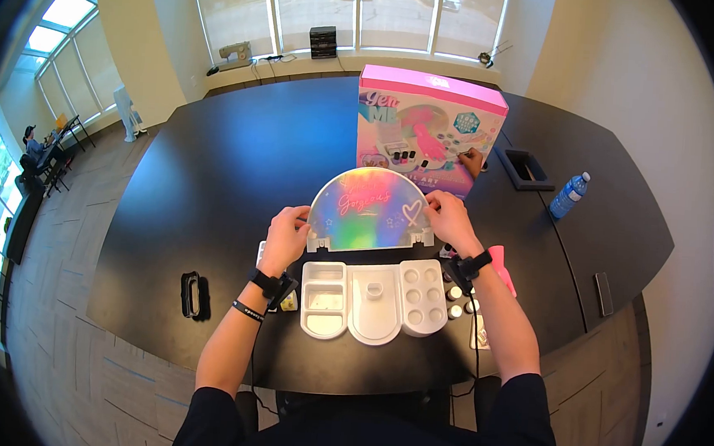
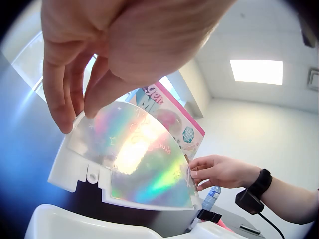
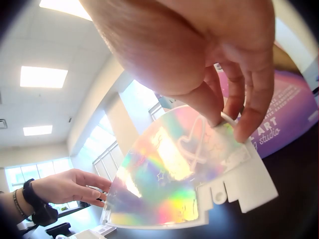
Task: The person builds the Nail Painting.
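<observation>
A half-round iridescent panel (image 1: 370, 216) with a white frame is held upright just behind a white plastic tray (image 1: 373, 338). My left hand (image 1: 284, 239) pinches its left edge between thumb and fingers. At the opposite edge my right hand (image 1: 453, 221) grips it the same way. Hinge-like notches show along the panel's lower rim in both wrist views, near the white hinge part (image 2: 92, 174). The tray has three compartments on the left, a rounded middle section with a small raised post, and several round wells on the right.
A pink nail art box (image 1: 428, 129) stands behind the panel. Small white-capped bottles (image 1: 454, 312) and a pink piece (image 1: 500, 268) lie right of the tray. A water bottle (image 1: 570, 195), a phone (image 1: 604, 294) and a black handle-shaped object (image 1: 194, 296) sit farther out on the table.
</observation>
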The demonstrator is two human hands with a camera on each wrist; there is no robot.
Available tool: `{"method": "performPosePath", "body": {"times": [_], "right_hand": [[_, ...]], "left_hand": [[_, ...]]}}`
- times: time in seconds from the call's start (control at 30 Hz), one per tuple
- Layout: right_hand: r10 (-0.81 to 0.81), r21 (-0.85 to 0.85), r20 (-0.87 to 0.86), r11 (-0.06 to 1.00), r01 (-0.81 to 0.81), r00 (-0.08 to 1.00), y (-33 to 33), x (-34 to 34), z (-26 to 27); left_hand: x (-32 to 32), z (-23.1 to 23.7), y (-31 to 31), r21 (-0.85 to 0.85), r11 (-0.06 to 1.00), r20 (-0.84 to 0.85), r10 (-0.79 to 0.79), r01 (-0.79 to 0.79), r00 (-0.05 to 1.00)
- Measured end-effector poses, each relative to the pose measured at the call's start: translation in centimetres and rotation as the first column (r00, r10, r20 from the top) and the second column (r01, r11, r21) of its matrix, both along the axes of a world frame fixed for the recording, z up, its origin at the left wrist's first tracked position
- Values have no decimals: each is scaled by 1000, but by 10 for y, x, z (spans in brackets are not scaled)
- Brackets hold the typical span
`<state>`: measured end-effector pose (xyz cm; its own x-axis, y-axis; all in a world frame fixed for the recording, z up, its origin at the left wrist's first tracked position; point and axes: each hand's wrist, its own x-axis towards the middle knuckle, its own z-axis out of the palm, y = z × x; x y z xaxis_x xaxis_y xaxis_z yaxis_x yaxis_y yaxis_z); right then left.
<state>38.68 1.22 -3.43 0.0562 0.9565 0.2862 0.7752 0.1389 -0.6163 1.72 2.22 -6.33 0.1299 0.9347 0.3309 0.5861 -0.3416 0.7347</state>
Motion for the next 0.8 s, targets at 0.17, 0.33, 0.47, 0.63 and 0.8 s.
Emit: {"method": "performPosePath", "body": {"times": [0.17,0.33,0.47,0.63,0.8], "right_hand": [[19,-14,-38,1000,-20,999,-6,6,-4],[37,-19,-91,999,-39,995,-13,10,-5],[21,-68,-102,997,-28,995,-18,11,-5],[39,-86,-126,995,-50,991,-25,14,-10],[52,-80,-140,995,-64,989,-36,14,-7]], "left_hand": [[3,4,-3,14,1000,62,-10,9,998],[2,7,-4,-41,999,72,2,1,997],[2,6,-4,-32,999,59,-11,13,998],[2,4,-8,23,999,62,-51,49,997],[1,14,-18,-21,994,61,-103,104,993]]}}
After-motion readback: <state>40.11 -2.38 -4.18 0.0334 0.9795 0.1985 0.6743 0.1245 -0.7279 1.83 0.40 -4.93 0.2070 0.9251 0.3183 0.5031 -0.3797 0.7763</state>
